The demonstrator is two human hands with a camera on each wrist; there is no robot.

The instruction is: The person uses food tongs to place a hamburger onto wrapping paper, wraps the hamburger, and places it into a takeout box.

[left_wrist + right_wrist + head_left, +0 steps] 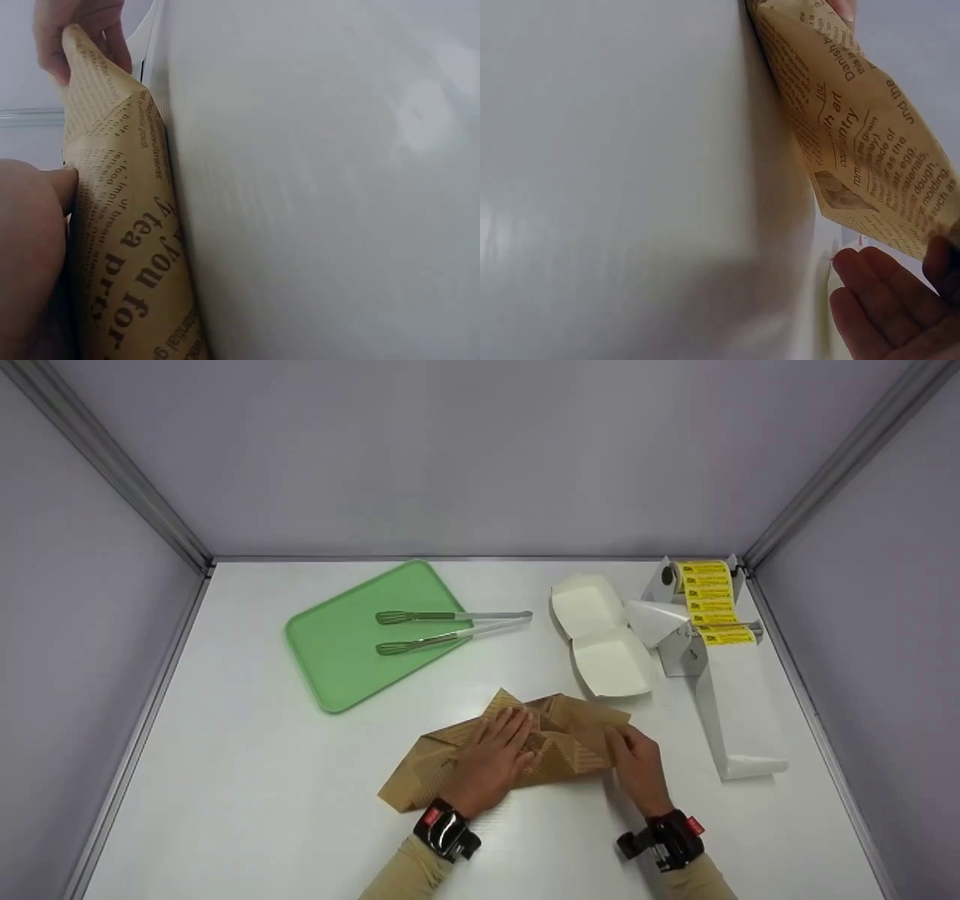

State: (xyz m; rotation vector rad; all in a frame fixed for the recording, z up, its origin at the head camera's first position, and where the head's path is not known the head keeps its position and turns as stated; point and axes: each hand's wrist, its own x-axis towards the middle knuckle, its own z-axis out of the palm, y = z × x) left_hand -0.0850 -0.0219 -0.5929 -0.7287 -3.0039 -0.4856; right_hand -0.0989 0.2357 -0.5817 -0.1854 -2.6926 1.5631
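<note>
Your left hand (pixel 487 761) presses one printed brown wrapping paper (pixel 568 751) with straight fingers; your right hand (pixel 640 767) pinches its right end. It lies folded on the white table (pixel 247 787), within three pale walls (pixel 480 457). Beyond: one green tray (pixel 341 660) under one pair of tongs (pixel 431 616) (handle overhanging), one open clamshell box (pixel 611 661), one label dispenser (pixel 679 654)
</note>
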